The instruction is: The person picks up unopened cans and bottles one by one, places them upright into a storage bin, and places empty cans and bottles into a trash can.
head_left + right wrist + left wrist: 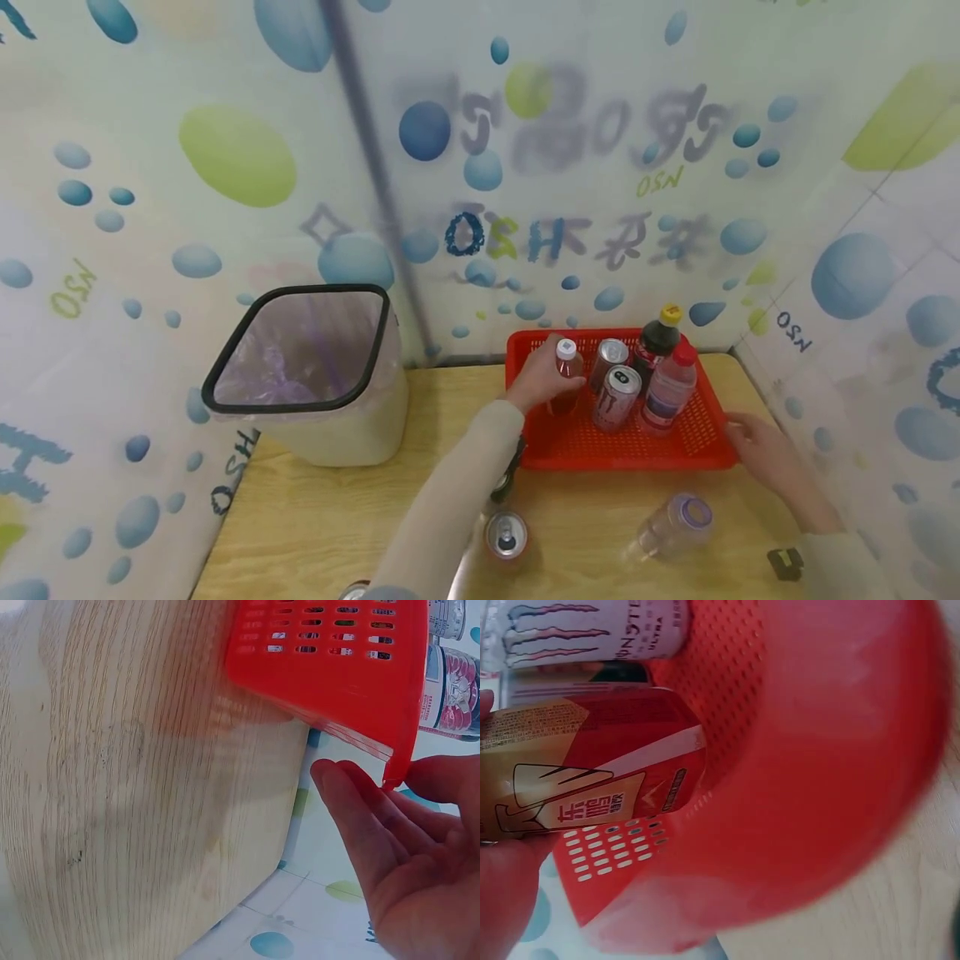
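My left hand [542, 379] grips a white-capped bottle [567, 365] over the left part of a red plastic basket [622, 462]. Close up in the left wrist view, the red and gold label of this drink bottle [607, 765] shows, and the bottle leans over the basket floor. At the basket's right end, my right hand [772, 458] pinches the rim between thumb and fingers [352, 817]. Inside the basket stand a pale Monster can [617, 402], another can [611, 357], a yellow-capped cola bottle [657, 343] and a red-capped pinkish bottle [667, 393].
A lined bin [352, 446] with a black rim stands on the left of the wooden table [300, 517]. In front of the basket are an upright can [507, 537] and a clear bottle [675, 529]. A dark green item [504, 485] is partly hidden by my left forearm.
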A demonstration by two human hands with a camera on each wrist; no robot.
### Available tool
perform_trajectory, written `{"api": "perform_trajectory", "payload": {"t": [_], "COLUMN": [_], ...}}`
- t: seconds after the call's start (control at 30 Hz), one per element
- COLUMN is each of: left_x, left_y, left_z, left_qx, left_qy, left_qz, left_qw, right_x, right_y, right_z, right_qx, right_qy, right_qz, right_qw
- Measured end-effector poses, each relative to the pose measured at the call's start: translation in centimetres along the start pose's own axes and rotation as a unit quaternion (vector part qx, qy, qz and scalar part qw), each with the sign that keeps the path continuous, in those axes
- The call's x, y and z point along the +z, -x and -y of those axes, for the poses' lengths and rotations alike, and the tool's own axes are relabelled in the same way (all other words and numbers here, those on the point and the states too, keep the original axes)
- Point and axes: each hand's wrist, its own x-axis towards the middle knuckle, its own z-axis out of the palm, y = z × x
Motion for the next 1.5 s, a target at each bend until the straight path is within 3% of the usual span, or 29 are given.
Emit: {"api": "perform_trajectory", "payload": {"t": [0.13, 0.33, 0.6, 0.77, 0.9, 1.07, 1.2, 1.5], "left_x": [0.5, 1.8, 3.1, 2.6, 1.7, 0.6, 0.0, -0.7], "left_y": [-0.6, -1.5, -1.5, -1.7, -1.8, -1.7, -1.6, -1.3], "left_z": [0.2, 0.4, 0.8, 1.0, 0.9, 0.6, 0.6, 0.5], "left_qx": [-0.009, 0.01, -0.004, -0.001, -0.018, -0.04, -0.045, -0.011], "left_qy": [-0.002, 0.005, -0.013, -0.03, -0.048, -0.05, -0.04, -0.043], "left_qz": [0.005, 0.015, 0.04, 0.059, 0.068, 0.059, 0.051, 0.072], "left_qw": [0.9999, 0.9998, 0.9991, 0.9978, 0.9964, 0.9962, 0.9969, 0.9964], "right_x": [0.0, 0.1, 0.4, 0.7, 0.9, 0.9, 0.7, 0.0], "right_y": [0.2, 1.2, 2.3, 2.4, 2.0, 1.5, 1.0, 0.4], "right_z": [0.1, -0.4, -1.2, -1.2, -1.1, -0.5, 0.2, 0.4], "right_qx": [0.003, -0.014, 0.001, -0.014, -0.029, -0.051, -0.044, -0.035], "right_qy": [-0.002, 0.001, 0.012, 0.007, 0.006, 0.009, 0.01, 0.02], "right_qz": [0.007, -0.008, 0.003, -0.01, -0.025, -0.044, -0.036, -0.021], "right_qw": [1.0, 0.9999, 0.9999, 0.9998, 0.9992, 0.9977, 0.9983, 0.999]}}
